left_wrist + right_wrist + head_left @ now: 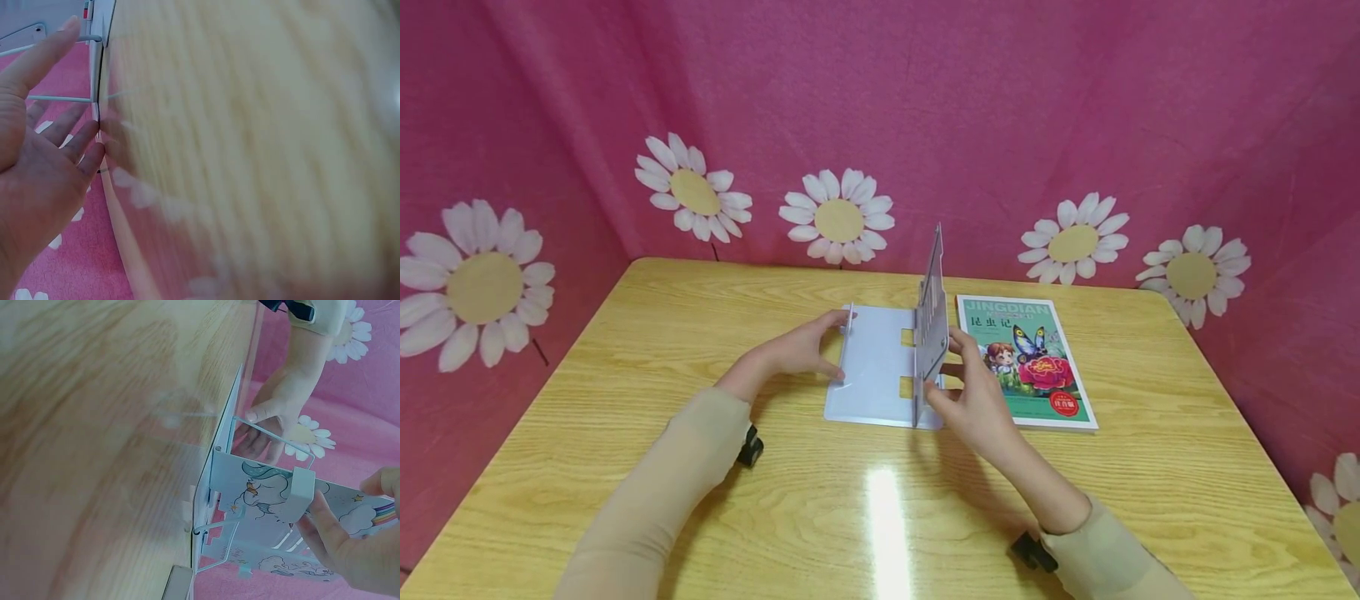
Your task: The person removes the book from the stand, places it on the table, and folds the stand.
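Daisy-print curtain, wooden table, green book

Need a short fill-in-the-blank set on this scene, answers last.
The right hand holds the stand's upright panel; its other panel lies ____ on the table.
The book is nearer the right hand than the ____ hand.
Beside the upright panel's printed cloud is a multicoloured, striped ____.
The cloth's flowers have white petals and ____ centres.
Missing words: flat; left; rainbow; yellow.
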Motion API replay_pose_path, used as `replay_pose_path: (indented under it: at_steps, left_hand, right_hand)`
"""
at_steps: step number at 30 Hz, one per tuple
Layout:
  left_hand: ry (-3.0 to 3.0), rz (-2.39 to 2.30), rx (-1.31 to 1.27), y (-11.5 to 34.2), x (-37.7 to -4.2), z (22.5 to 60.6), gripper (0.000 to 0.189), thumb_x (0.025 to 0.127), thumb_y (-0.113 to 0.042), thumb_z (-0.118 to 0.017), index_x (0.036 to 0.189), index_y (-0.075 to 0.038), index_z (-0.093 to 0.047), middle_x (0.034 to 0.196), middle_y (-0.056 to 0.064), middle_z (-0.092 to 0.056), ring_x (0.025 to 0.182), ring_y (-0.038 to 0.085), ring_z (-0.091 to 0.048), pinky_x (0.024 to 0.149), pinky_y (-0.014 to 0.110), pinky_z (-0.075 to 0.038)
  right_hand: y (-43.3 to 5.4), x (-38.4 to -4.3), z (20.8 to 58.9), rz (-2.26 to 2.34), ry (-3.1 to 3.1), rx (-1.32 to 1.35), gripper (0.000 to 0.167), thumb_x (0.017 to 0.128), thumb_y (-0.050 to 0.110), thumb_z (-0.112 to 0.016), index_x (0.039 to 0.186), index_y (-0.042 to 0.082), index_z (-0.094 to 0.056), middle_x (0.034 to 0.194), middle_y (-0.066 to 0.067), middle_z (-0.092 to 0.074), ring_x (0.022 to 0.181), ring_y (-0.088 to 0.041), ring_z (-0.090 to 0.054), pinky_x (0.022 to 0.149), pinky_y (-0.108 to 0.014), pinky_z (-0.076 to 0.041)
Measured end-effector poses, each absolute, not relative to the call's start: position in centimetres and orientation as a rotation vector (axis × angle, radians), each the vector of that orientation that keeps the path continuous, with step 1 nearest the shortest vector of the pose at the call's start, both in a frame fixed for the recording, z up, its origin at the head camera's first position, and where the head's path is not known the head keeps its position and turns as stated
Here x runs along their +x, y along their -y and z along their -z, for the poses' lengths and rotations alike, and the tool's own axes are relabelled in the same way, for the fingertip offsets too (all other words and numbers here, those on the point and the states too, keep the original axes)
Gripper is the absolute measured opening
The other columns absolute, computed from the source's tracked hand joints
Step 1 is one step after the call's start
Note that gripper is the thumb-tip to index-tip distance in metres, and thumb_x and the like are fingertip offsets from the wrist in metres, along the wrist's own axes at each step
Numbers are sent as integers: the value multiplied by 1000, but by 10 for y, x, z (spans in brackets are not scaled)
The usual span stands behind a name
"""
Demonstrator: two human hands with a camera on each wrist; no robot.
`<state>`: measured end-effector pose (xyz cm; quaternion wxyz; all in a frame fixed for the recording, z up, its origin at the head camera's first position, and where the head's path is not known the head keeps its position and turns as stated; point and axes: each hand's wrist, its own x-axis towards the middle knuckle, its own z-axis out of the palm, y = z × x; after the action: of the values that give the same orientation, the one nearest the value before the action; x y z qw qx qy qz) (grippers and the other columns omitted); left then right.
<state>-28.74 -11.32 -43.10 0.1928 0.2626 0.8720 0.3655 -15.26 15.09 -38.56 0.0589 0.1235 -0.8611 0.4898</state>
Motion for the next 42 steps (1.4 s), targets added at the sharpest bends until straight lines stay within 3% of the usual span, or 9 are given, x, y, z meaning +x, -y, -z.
replay_pose_path:
  at_steps: [8, 25, 34, 42]
  left_hand:
    - [-2467, -959, 735, 111, -288, 430, 85, 75, -20, -81, 143, -13, -32, 143, 10, -40, 136, 24, -32, 116, 41, -19]
    - [-2517, -877, 823, 107, -286, 425, 86, 74, -22, -82, 146, -13, -34, 141, 7, -46, 135, 23, -34, 115, 39, -23]
    - [-2532, -794, 892, 104, -289, 425, 89, 73, -22, -82, 147, -10, -33, 144, 9, -43, 133, 25, -37, 112, 40, -30]
    - [-2577, -649, 888, 101, -288, 422, 89, 74, -27, -81, 148, -15, -32, 148, 14, -35, 136, 32, -30, 112, 46, -28]
  right_hand:
    - [-151, -152, 385, -1489, 2606, 376, 74, 83, 5, -65, 144, 16, -26, 140, -15, -42, 110, -31, -59, 78, -40, -57]
    - [-150, -152, 385, -1482, 2614, 363, 74, 83, 5, -65, 144, 17, -25, 141, -15, -42, 111, -31, -59, 78, -39, -57]
    - [-150, -152, 385, -1481, 2614, 364, 73, 83, 5, -65, 144, 16, -25, 140, -16, -43, 110, -31, -60, 79, -39, -57]
    - [-150, -152, 385, -1472, 2610, 370, 73, 83, 5, -65, 143, 16, -26, 140, -16, -44, 110, -31, -60, 78, -39, -57]
